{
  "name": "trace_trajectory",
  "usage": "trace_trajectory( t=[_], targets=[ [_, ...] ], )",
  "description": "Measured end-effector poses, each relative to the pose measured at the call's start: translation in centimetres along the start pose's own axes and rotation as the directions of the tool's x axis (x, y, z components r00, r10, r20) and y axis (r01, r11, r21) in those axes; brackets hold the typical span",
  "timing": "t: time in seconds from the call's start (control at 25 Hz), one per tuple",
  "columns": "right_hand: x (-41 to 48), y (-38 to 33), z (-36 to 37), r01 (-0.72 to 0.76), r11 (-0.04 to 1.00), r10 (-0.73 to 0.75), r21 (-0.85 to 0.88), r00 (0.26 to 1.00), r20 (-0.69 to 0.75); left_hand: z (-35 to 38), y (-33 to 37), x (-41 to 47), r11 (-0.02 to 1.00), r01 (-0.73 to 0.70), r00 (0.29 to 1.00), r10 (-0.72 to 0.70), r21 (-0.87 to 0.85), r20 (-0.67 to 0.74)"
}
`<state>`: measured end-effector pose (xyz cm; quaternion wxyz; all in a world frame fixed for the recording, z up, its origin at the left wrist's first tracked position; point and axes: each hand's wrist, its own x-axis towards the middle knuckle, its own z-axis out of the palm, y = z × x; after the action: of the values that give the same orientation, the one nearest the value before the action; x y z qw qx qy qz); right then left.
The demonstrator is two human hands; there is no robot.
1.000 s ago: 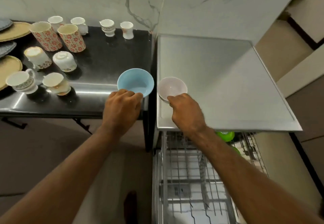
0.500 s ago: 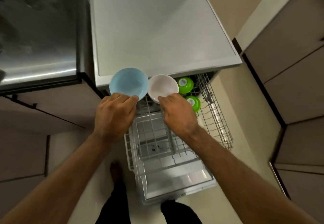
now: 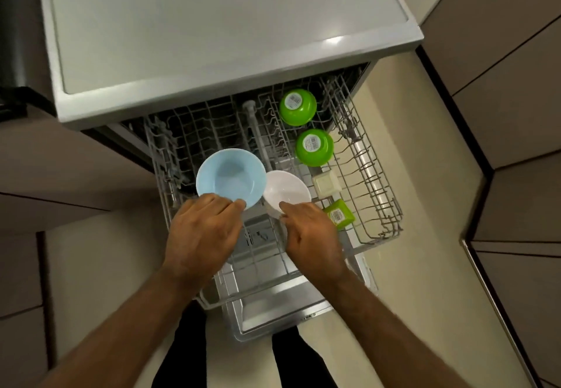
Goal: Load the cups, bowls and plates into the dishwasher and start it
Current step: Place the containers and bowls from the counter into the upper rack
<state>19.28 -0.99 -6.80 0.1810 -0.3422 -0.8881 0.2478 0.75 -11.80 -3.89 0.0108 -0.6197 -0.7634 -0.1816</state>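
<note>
Head view, looking straight down. Dishwasher (image 3: 212, 23) fills the upper half, with a flat grey top. Its door (image 3: 273, 311) is dropped open toward the person. Beige floor (image 3: 425, 235) on both sides, grey cabinet fronts (image 3: 501, 83) at right.

Wire rack (image 3: 391, 205) is pulled out over the door, far edge under the dishwasher top. Both forearms come in from the bottom corners, and dark trouser legs (image 3: 182, 357) show below them.

Left grip (image 3: 203, 235) is over the rack's near-left part, fingers curled onto the near rim of the blue bowl (image 3: 227, 175), pinching it. The bowl is held mouth up above the rack's left-centre. Cannot tell if it touches the wires.

Right grip (image 3: 312, 235) is over the rack's near-centre, fingertips closed on the near rim of the white bowl (image 3: 288, 190). This bowl is also mouth up, just right of the blue one, and the rims overlap in view. It is smaller than the blue one.

Two green bowls sit upside down along the rack's right side, label stickers on their bases. One (image 3: 298, 107) is near the far-right corner, the other (image 3: 314, 147) just in front of it. Nearer along the same side is a small cream square cup (image 3: 326, 183), upside down. Then comes a small green square cup (image 3: 338, 215) with a sticker, tilted, just beside the right grip's knuckles.
</note>
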Motion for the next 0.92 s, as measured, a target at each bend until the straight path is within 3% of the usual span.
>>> trace_trajectory(
  t=[0.16, 0.28, 0.36, 0.48, 0.6, 0.76, 0.92],
  targets=[
    [-1.0, 2.5, 2.3, -0.145, 0.979, 0.15, 0.146, 0.988, -0.025, 4.1, -0.6, -0.4, 0.999, 0.03, 0.999, -0.029, -0.015, 0.04],
    [-1.2, 3.7, 3.7, -0.353, 0.882, 0.352, 0.314, 0.934, 0.061, 6.8, -1.6, -0.5, 0.997, 0.071, 0.997, -0.07, -0.008, 0.031],
    [-1.0, 4.5, 4.4, -0.52, 0.707, 0.512, 0.479, 0.844, 0.162, 8.0, -2.4, -0.4, 0.995, 0.099, 0.995, -0.099, -0.006, 0.031],
    [-0.8, 6.2, 5.8, -0.651, 0.414, 0.68, 0.637, 0.686, 0.259, 9.1, -3.5, -0.6, 0.992, 0.125, 0.991, -0.123, -0.024, 0.052],
    [-0.7, 7.6, 6.6, -0.715, 0.267, 0.747, 0.647, 0.577, 0.33, 9.9, -4.0, -0.7, 0.99, 0.135, 0.99, -0.133, -0.04, 0.054],
    [-0.1, 8.9, 6.8, -0.761, 0.238, 0.787, 0.604, 0.515, 0.339, 10.4, -4.1, -0.9, 0.987, 0.154, 0.987, -0.152, -0.049, 0.055],
    [0.1, 9.8, 7.3, -0.782, 0.373, 0.811, 0.5, 0.537, 0.234, 10.4, -4.2, -1.0, 0.984, 0.163, 0.984, -0.158, -0.064, 0.083]
  ],
)
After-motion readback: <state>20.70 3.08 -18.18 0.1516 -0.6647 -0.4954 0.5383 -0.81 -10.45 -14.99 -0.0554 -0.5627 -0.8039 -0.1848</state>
